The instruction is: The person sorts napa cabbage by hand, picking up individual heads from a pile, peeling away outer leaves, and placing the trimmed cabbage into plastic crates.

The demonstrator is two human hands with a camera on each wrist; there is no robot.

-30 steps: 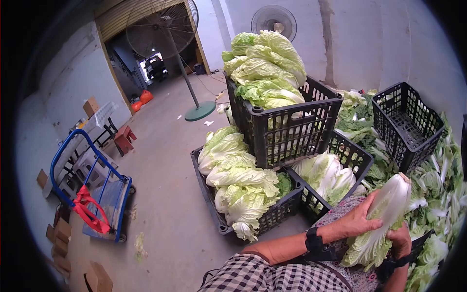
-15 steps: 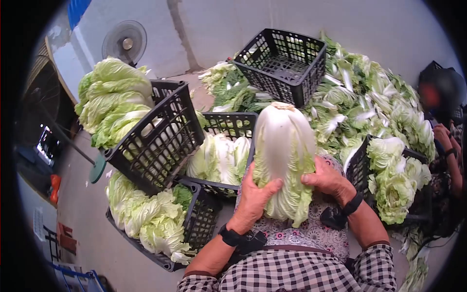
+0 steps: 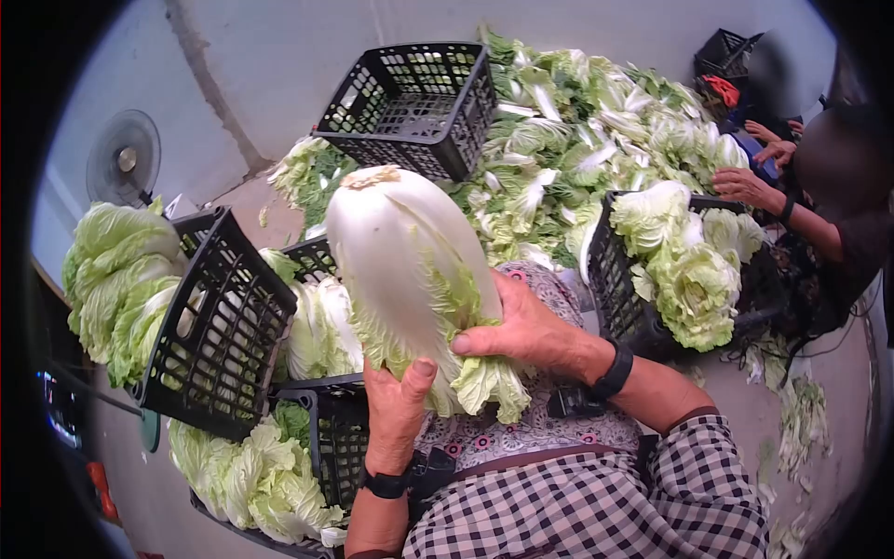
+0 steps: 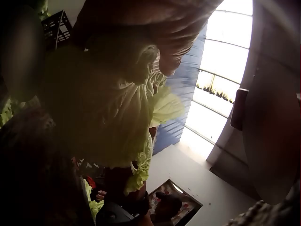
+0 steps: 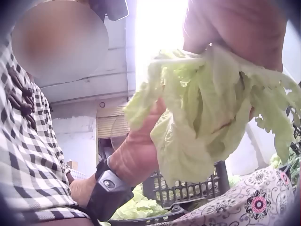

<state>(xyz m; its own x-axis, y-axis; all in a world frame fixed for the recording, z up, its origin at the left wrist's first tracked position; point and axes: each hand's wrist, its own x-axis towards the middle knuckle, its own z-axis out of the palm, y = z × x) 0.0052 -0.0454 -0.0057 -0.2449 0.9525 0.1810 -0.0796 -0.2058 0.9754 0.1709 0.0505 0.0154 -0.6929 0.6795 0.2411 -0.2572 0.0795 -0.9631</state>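
Since the earlier frame, the cabbage [image 3: 400, 252] has gone from nearly upright to leaning, stem end up and to the left. Both hands hold it above the patterned apron [image 3: 559, 433]: the left hand [image 3: 391, 415] at the leafy end, the right hand [image 3: 531, 326] along its side, thumb over the leaves. To handle it well, support the weight from below and press lightly, since the loose outer leaves could tear.

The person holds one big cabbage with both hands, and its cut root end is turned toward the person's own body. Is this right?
Not quite: in the head view, the cut root end is turned away from the body. The left hand and right hand do hold one big cabbage.
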